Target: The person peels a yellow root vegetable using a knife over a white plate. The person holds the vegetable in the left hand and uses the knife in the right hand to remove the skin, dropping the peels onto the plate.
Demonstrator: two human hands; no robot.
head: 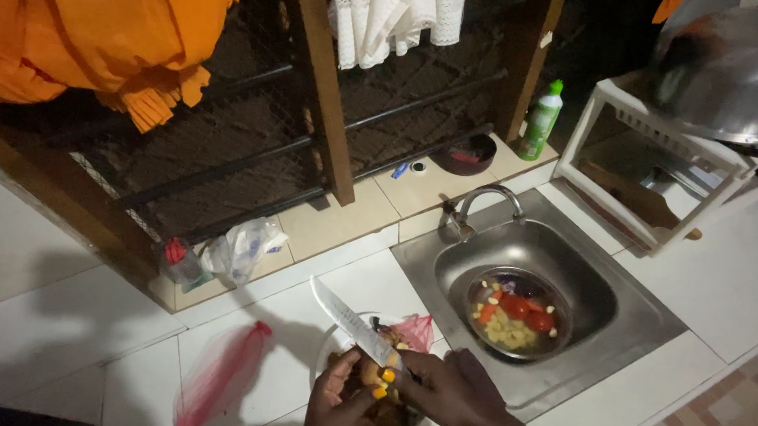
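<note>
My right hand (448,390) grips the handle of a kitchen knife (351,321), whose blade points up and left over a white bowl (333,340). My left hand (334,401) holds a small yellow-orange piece of vegetable (380,388) against the blade, just above the bowl, which holds brownish scraps. A pink plastic bag (415,330) lies at the bowl's far side. In the steel sink (589,297) to the right stands a metal bowl (519,312) with cut pieces of yellow, red and purple vegetables.
A tap (477,201) rises behind the sink. A red mesh bag (220,376) lies on the white tiled counter at left. Plastic bags (236,251), a dark bowl (465,154) and a green bottle (541,119) sit on the sill. A white rack (651,140) carries a large metal lid (746,71).
</note>
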